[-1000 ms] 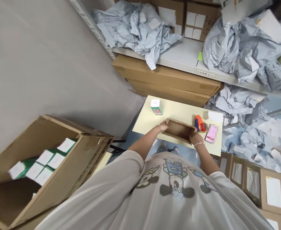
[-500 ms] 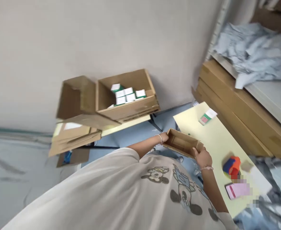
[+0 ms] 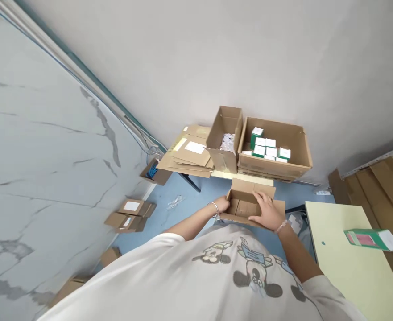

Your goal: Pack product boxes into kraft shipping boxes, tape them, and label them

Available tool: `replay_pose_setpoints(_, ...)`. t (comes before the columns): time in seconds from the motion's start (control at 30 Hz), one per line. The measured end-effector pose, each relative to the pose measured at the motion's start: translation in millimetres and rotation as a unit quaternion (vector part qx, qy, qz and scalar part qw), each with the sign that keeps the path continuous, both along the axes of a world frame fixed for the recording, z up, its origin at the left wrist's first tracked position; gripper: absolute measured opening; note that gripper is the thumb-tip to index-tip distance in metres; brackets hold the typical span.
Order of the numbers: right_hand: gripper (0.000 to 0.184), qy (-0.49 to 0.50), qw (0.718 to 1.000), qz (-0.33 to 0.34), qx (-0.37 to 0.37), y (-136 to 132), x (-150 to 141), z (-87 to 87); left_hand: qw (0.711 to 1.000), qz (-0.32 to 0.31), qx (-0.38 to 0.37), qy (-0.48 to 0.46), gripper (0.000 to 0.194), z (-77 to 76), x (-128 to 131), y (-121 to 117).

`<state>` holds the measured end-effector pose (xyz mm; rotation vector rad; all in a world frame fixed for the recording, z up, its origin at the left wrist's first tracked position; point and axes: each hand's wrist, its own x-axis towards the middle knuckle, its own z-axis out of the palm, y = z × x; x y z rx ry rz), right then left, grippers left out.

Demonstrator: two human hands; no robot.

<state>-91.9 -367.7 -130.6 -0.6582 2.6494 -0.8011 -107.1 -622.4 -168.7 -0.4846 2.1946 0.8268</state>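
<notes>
Gripping the open cardboard box (image 3: 245, 207), your left hand (image 3: 221, 205) held its left end, your right hand (image 3: 266, 212) its right side.

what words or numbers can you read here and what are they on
Nothing can be read clearly.
White labels on the small boxes in the carton: too small to read.
White sheet on the flattened cardboard: too small to read.
Green box on the table: white end too blurred to read.
</notes>
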Motion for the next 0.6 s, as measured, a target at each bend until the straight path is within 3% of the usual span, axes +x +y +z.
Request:
replay_pose_setpoints(0.13, 0.102, -0.021, 0.997, 0.036, 0.060, -89, -43, 0.8, 0.999, 0.005, -0.022, 0.032, 0.034, -4.0, -4, -79)
replay_pose_setpoints(0.23, 0.088, -0.053, 0.994, 0.081, 0.050, -132, -79, 11.9, 0.999, -0.003, -0.035, 0.041, 0.035, -9.8, -16, -126)
replay_pose_setpoints(0.3, 0.063, -0.084, 0.992, 0.098, 0.012, -148, -106, 29.2, 0.999, -0.002, -0.024, 0.021, 0.037, -12.4, -27, -151)
replay_pose_setpoints(0.4, 0.033, -0.091, 0.993, 0.053, -0.049, -160, -149, 67.8, 1.000, -0.005, -0.007, 0.000, 0.038, -12.6, -44, -180)
replay_pose_setpoints(0.5, 0.027, -0.015, 0.998, -0.014, -0.060, -171, -198, 109.3, 1.000, -0.012, 0.005, 0.001, 0.037, -11.1, -58, -196)
replay_pose_setpoints(0.6, 0.030, 0.037, 0.998, -0.046, 0.021, -201, -253, 134.7, 1.000, -0.013, 0.021, -0.003, 0.039, -12.9, -65, -204)
